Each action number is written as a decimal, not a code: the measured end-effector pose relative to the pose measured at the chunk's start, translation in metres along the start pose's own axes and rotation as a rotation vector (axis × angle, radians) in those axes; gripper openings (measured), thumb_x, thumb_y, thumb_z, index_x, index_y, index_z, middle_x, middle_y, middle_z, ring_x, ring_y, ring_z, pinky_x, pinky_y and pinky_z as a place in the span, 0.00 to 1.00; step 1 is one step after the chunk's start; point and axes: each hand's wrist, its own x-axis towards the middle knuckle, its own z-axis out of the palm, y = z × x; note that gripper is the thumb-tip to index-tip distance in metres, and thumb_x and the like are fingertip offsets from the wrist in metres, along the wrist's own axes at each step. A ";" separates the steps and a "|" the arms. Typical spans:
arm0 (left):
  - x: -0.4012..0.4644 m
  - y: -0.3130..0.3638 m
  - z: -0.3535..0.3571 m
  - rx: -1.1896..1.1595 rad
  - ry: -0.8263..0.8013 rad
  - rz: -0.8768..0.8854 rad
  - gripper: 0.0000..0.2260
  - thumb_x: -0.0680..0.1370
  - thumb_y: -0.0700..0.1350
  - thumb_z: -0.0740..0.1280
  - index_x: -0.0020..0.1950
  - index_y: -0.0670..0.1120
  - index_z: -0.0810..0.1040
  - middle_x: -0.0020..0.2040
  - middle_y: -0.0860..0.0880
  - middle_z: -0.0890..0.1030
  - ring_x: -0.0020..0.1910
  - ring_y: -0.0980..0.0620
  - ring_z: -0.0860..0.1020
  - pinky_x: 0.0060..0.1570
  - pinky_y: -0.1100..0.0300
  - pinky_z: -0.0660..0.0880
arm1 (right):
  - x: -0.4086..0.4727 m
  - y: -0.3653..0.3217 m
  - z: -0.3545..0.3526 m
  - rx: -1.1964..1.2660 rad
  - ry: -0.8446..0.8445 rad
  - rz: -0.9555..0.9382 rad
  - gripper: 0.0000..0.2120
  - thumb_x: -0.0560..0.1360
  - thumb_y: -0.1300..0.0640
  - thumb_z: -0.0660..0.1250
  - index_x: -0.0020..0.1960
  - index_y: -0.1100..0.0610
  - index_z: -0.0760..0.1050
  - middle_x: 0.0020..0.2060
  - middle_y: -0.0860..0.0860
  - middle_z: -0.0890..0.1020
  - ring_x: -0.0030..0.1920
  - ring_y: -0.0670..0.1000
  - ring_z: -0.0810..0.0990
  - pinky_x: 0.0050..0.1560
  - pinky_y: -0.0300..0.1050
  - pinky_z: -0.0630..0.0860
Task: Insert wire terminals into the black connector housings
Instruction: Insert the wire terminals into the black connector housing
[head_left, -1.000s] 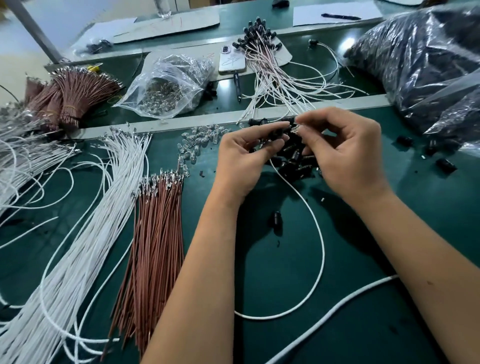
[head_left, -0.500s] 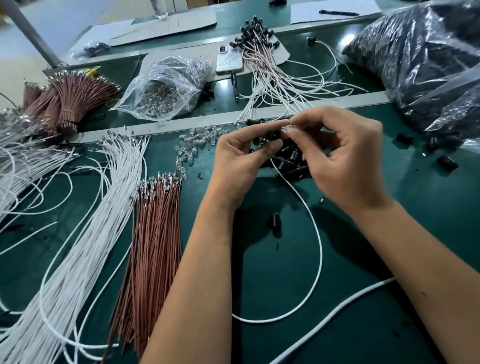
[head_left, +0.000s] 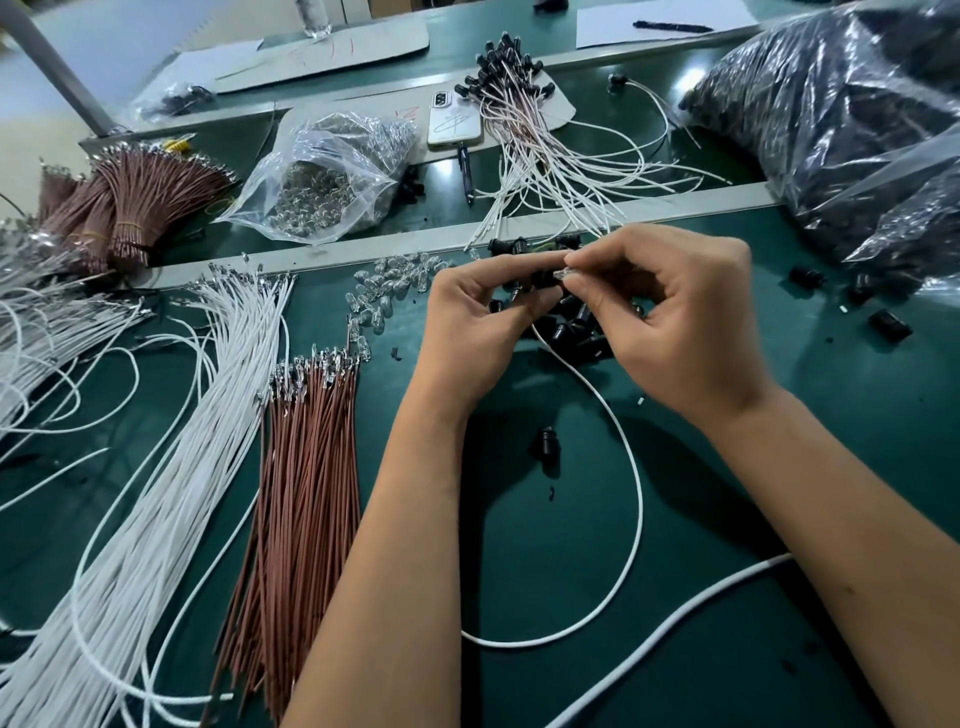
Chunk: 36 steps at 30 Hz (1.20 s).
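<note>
My left hand (head_left: 470, 325) pinches a small black connector housing (head_left: 543, 278) above the green mat. My right hand (head_left: 675, 322) pinches a small clear part (head_left: 563, 274) right at the housing's end. A white wire (head_left: 631, 467) runs from between the hands and loops down over the mat. Under my hands lies a pile of loose black housings (head_left: 569, 325); one more housing (head_left: 546, 441) lies alone nearer to me. White wires with terminals (head_left: 171, 467) and brown wires with terminals (head_left: 306, 467) lie in bundles at the left.
Small clear bulbs (head_left: 387, 291) are scattered left of my hands. Behind the metal rail (head_left: 363, 252) lie a clear bag of parts (head_left: 322, 182), a phone (head_left: 455, 122), finished wired housings (head_left: 519, 104) and tied brown wire bundles (head_left: 130, 208). Large bags of black parts (head_left: 852, 130) fill the right.
Both hands have stayed together over the housing pile; the right fingers have shifted slightly at the housing's end. The camera view has dipped a little.
</note>
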 end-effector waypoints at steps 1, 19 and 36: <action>0.000 0.001 -0.001 0.056 0.006 0.000 0.13 0.74 0.31 0.73 0.56 0.41 0.85 0.51 0.47 0.87 0.52 0.53 0.84 0.54 0.61 0.77 | 0.000 0.001 0.000 -0.002 -0.013 0.008 0.03 0.76 0.63 0.76 0.48 0.63 0.85 0.40 0.52 0.86 0.40 0.49 0.84 0.42 0.47 0.81; -0.004 0.011 -0.002 0.181 0.035 -0.125 0.16 0.71 0.31 0.77 0.57 0.42 0.84 0.45 0.42 0.87 0.46 0.49 0.86 0.54 0.52 0.82 | 0.002 0.016 -0.002 0.103 -0.111 0.197 0.03 0.74 0.64 0.78 0.48 0.61 0.86 0.39 0.51 0.86 0.39 0.48 0.84 0.43 0.42 0.81; -0.004 0.012 0.001 0.043 0.021 -0.105 0.12 0.71 0.28 0.75 0.54 0.34 0.83 0.45 0.38 0.86 0.43 0.46 0.86 0.51 0.55 0.83 | 0.001 0.022 -0.005 0.327 -0.182 0.288 0.03 0.75 0.65 0.76 0.46 0.60 0.83 0.33 0.52 0.83 0.29 0.51 0.80 0.32 0.42 0.78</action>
